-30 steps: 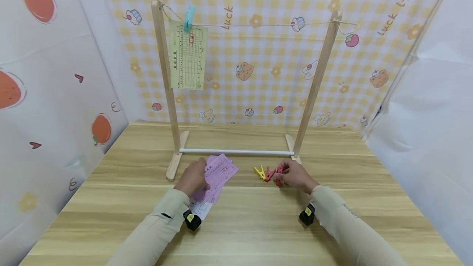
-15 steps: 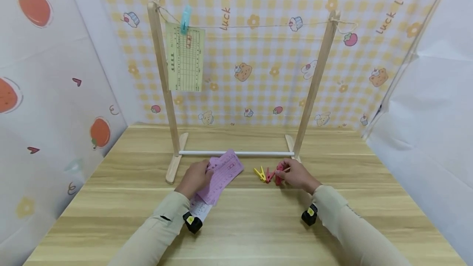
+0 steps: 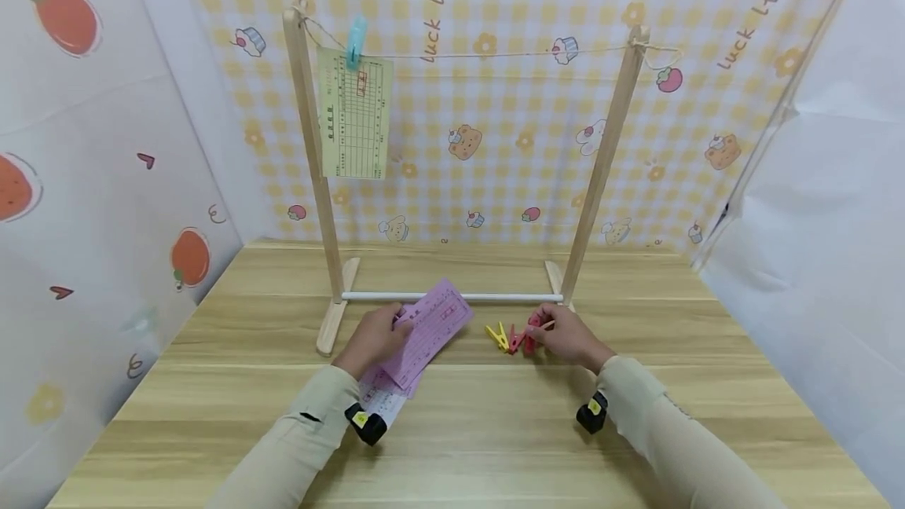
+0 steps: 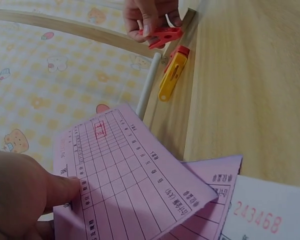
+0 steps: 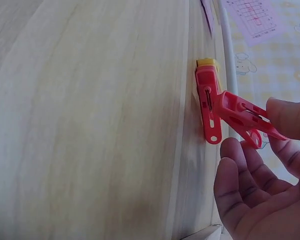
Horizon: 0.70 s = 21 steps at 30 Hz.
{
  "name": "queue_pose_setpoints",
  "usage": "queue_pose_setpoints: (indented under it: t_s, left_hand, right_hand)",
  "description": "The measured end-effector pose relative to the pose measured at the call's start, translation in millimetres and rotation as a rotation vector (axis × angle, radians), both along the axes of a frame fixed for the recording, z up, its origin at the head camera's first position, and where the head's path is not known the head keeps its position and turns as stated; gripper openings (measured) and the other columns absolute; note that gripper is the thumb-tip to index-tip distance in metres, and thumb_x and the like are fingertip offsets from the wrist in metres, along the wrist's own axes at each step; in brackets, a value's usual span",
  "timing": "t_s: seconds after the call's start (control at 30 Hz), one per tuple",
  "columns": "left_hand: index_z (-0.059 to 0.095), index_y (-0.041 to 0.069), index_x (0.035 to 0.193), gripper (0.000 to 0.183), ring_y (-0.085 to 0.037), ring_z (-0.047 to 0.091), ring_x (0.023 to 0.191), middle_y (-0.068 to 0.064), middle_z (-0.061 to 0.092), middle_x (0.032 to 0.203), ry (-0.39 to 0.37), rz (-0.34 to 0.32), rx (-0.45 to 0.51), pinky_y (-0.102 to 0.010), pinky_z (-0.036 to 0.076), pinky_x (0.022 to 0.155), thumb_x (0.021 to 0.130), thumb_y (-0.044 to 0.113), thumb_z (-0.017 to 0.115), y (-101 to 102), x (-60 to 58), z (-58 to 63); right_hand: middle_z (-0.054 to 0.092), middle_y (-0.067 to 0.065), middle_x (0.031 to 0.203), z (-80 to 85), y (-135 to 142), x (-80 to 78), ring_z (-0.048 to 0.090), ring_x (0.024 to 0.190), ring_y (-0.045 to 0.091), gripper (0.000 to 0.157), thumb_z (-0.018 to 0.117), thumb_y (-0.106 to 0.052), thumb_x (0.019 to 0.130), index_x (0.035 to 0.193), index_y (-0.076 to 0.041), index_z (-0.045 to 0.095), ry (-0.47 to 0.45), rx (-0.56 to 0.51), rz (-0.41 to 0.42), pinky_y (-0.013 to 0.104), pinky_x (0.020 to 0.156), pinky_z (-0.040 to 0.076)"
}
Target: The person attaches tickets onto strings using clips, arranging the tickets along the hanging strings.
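Note:
My left hand pinches a pink printed slip by its left edge, the thumb on top in the left wrist view. Under it lie another pink slip and a white slip with red digits. To the right, my right hand pinches a red clothespin between thumb and fingers. A second red clothespin and a yellow clothespin lie on the table just left of that hand.
A wooden frame with two posts and a white bottom bar stands behind the hands. On its string, a blue clothespin holds a yellow-green slip. A checked cloth hangs behind.
The top pink slip has been drawn up and to the right, apart from the slips below. My right hand stays nearly in place with its red clothespin.

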State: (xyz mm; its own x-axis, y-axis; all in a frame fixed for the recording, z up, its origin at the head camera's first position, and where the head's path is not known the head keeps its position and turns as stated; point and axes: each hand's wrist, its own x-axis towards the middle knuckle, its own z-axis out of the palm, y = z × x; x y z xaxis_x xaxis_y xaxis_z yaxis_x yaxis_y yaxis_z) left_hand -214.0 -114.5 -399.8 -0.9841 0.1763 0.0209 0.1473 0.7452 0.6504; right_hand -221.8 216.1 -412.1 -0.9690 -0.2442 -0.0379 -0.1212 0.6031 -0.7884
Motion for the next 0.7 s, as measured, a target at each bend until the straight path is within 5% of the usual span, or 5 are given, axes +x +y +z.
queue_pose_setpoints:
  t_s: [0.43,0.7]
  left_hand:
    - [0.062,0.006,0.095,0.009,-0.019,0.057,0.073,-0.007,0.062,0.087,0.018,-0.007,0.055,-0.032,0.048,0.063,0.095,0.015,0.061,3,-8.6,7.2]
    - [0.061,0.008,0.091,0.01,-0.018,0.055,0.074,-0.005,0.06,0.087,-0.025,-0.005,0.06,-0.03,0.045,0.063,0.096,0.017,0.06,5,-6.0,6.5]
  right_hand:
    - [0.062,0.01,0.093,16.8,-3,-1.2,0.06,0.083,0.023,0.01,0.062,-0.011,0.095,0.093,-0.001,0.06,0.038,-0.003,0.023,0.033,0.068,0.047]
    - [0.06,0.006,0.089,12.3,-8,-0.4,0.057,0.081,0.02,0.008,0.065,-0.011,0.093,0.092,-0.004,0.06,-0.014,-0.006,0.019,0.032,0.068,0.047]
